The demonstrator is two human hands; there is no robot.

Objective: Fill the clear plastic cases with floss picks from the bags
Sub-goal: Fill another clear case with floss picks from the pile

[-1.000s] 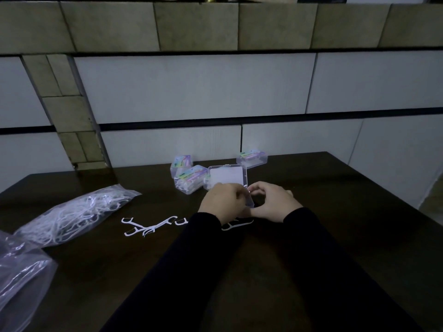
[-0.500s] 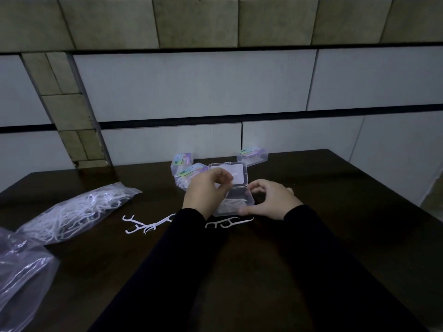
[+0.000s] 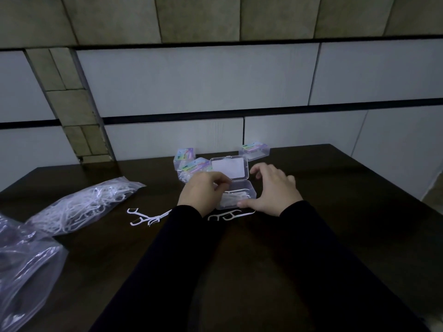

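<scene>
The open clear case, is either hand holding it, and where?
The right hand steadies the open case, thumb on its front edge. Whether the left hand pinches anything cannot be told.

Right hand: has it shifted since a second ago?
Yes. The right hand has opened and drawn rightward off the left hand, spreading beside the open case; thumb at its near corner.

Clear plastic cases: four. One open case (image 3: 236, 185) at centre, lid up, picks inside, number unreadable. Three closed cases at 12 o'clock: (image 3: 184, 156), (image 3: 195, 170), (image 3: 254, 149).

Bags: two, at 9 o'clock (image 3: 81, 204) and 8 o'clock (image 3: 26, 267).

Loose floss picks on the table: about five, near group (image 3: 230, 215), left group (image 3: 143, 217).

Hands: two.
</scene>
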